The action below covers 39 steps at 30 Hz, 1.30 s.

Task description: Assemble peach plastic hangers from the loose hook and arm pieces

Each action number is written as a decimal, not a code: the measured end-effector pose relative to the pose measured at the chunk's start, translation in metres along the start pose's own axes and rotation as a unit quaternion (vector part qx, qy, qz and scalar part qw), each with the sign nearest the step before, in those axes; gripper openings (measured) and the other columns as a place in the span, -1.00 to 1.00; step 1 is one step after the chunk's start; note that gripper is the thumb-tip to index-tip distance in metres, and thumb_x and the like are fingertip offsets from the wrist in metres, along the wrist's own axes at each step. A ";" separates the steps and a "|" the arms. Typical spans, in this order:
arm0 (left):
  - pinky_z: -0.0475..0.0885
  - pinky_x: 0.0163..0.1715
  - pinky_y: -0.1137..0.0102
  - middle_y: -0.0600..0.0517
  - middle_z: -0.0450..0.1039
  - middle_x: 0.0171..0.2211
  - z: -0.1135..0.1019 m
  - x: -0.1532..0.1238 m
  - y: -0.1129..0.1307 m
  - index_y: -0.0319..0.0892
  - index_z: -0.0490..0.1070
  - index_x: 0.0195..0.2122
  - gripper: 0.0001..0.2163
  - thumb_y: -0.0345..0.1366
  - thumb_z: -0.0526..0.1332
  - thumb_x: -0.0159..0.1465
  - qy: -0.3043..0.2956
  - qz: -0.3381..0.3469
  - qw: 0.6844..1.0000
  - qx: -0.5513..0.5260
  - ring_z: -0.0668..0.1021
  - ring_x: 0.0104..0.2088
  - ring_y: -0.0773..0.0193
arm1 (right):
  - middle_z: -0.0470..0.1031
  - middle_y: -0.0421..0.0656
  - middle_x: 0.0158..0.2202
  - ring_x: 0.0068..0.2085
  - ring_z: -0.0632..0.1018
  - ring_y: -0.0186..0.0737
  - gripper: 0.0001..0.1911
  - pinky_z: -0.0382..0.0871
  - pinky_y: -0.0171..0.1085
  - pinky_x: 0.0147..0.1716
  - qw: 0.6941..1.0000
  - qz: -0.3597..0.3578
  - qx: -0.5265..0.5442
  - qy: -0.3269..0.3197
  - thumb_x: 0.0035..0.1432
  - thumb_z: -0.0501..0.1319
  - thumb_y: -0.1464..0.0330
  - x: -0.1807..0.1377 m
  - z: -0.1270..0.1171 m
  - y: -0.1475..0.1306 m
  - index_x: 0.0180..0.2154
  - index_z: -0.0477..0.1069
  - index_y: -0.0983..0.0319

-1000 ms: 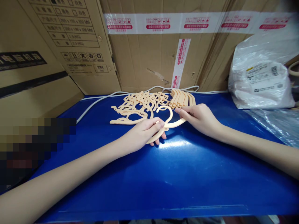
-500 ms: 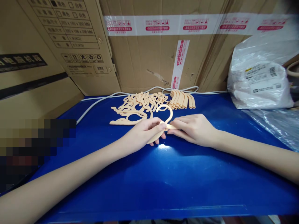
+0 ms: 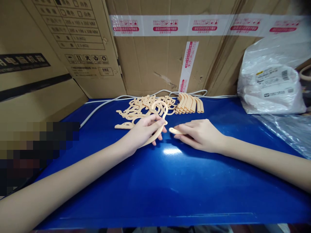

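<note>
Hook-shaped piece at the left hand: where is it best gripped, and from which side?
Probably the straight stem of the hook piece, taken from the near left, as the left hand does. The stem lies clear of the right hand and its arm piece; the curved end overlaps the loose pile.

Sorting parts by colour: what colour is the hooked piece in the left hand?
The hooked piece is pale peach, clearest in the head view.

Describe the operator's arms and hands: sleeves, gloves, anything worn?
Both bare. Left hand and right hand have no gloves, rings or tape; left forearm and right forearm show no sleeve, watch or band up to the frame edge.
</note>
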<state>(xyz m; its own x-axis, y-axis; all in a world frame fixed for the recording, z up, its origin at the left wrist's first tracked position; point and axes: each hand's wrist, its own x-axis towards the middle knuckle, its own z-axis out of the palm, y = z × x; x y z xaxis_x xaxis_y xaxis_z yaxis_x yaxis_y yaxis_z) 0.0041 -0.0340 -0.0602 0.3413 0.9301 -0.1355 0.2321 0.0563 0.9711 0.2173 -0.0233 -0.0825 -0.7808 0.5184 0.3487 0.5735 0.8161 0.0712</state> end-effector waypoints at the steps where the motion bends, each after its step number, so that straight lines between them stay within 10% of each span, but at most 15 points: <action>1: 0.35 -0.66 0.58 0.11 0.37 -0.47 0.000 -0.001 0.000 -0.21 0.31 -0.30 -0.84 -0.21 0.12 0.31 -0.006 -0.004 1.000 0.002 0.44 -0.57 0.46 | 0.51 -0.17 -0.44 -0.44 0.49 -0.29 -0.63 0.15 -0.31 -0.42 1.000 -0.007 -0.008 0.001 0.37 -0.07 0.20 0.000 0.000 0.000 -0.24 0.41 0.26; 39: 0.33 -0.59 0.54 0.13 0.37 -0.54 -0.004 0.005 -0.008 -0.18 0.38 -0.30 -0.78 -0.12 0.16 0.22 -0.106 0.012 0.993 0.059 0.46 -0.55 0.40 | 0.48 -0.19 -0.47 -0.51 0.39 -0.35 -0.63 0.12 -0.29 -0.44 0.989 -0.072 -0.103 0.077 0.37 -0.04 0.27 -0.001 0.000 0.001 -0.16 0.49 0.26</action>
<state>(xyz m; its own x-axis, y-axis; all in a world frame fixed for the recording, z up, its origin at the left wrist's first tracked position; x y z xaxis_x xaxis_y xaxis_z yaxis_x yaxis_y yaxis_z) 0.0005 -0.0285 -0.0679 0.5283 0.8331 -0.1637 0.3234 -0.0192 0.9461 0.2189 -0.0226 -0.0826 -0.8203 0.3430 0.4577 0.5100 0.8008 0.3139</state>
